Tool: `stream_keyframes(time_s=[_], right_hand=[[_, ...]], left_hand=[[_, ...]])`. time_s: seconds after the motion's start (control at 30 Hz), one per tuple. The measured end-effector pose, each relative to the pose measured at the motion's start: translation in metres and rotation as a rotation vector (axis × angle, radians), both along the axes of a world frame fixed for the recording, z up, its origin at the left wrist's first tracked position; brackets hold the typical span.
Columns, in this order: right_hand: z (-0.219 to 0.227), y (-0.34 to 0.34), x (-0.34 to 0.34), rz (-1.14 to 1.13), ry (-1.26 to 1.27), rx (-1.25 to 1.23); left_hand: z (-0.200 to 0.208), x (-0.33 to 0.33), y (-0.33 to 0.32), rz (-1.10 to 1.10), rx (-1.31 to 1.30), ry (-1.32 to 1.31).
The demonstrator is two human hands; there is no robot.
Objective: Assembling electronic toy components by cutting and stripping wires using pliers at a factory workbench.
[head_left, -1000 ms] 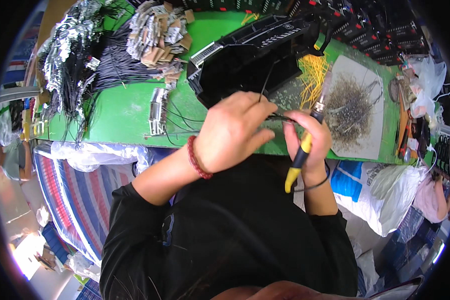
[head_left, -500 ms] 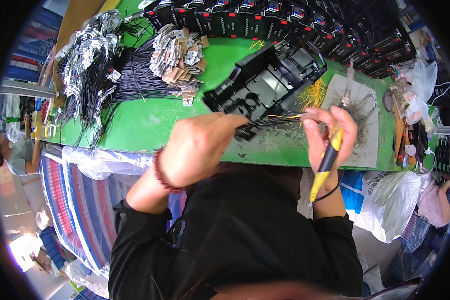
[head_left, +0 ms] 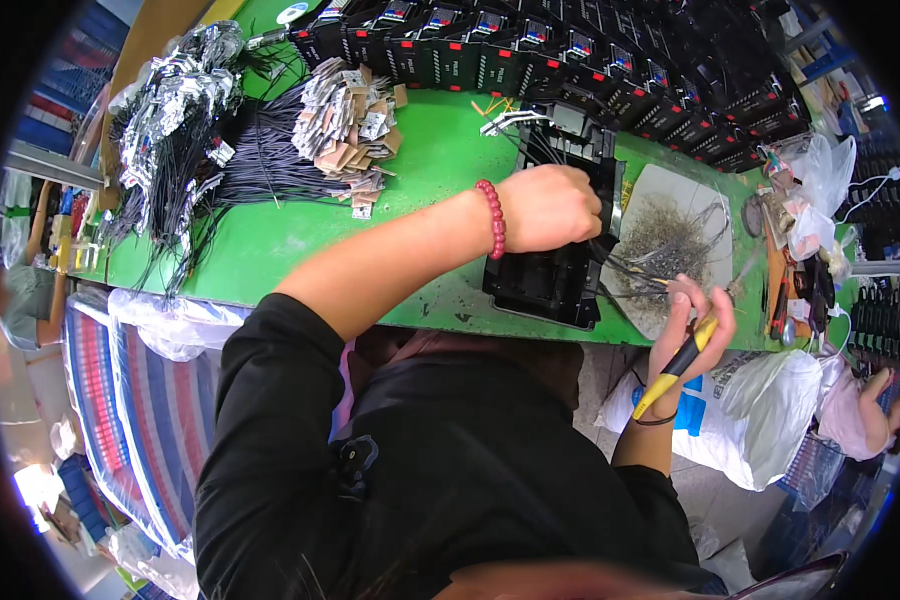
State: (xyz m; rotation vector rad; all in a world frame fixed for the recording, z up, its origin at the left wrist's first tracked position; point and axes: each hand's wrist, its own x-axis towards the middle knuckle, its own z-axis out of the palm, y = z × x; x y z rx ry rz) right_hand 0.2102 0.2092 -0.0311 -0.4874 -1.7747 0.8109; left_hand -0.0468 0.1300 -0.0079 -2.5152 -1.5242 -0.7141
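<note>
My left hand (head_left: 550,208), with a red bead bracelet at its wrist, is curled over a black plastic housing (head_left: 540,292) on the green table. Black wires (head_left: 618,264) run out from under its curled fingers toward my right hand; the exact grip is hidden. White-tagged wire ends (head_left: 515,122) lie across the far part of the housing. Nearer the table's front edge, my right hand (head_left: 698,325) is closed round a tool with a yellow-and-black handle (head_left: 675,370). That tool's working end is not clear; its fingertips are close to the wire ends.
Bundled black wires with tags (head_left: 345,130) lie at the left, beside a pile of silvery-ended leads (head_left: 175,105). Black boxes (head_left: 460,60) line the far edge. A pale board (head_left: 660,185) holding wire scraps lies at the right, near hand tools (head_left: 778,300) and plastic bags (head_left: 825,180).
The housing has turned so its length points away from me. My left hand has swung right and farther over it. My right hand has come slightly nearer, still holding the tool.
</note>
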Motion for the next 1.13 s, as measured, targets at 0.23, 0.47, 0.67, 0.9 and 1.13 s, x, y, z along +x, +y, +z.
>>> stream_keyframes(time_s=[0.23,0.47,0.67,0.9,1.13], right_hand=[[0.007,-0.022,-0.023,0.155,-0.205,0.228],[0.025,-0.042,-0.048,0.441,-0.373,0.238],[0.038,-0.042,-0.032,0.535,-0.455,0.250],[-0.003,-0.023,-0.008,0.234,-0.104,0.038],[-0.042,-0.063,-0.058,0.395,-0.261,-0.213]], left_hand=[[0.006,0.027,-0.028,0.218,-0.419,0.195],[0.043,0.003,-0.065,0.942,-0.220,-0.153],[0.002,-0.009,-0.052,0.819,-0.513,-0.471],[0.077,-0.040,-0.237,1.059,-0.312,-0.699],[0.042,-0.025,-0.598,1.882,-0.066,-0.463]])
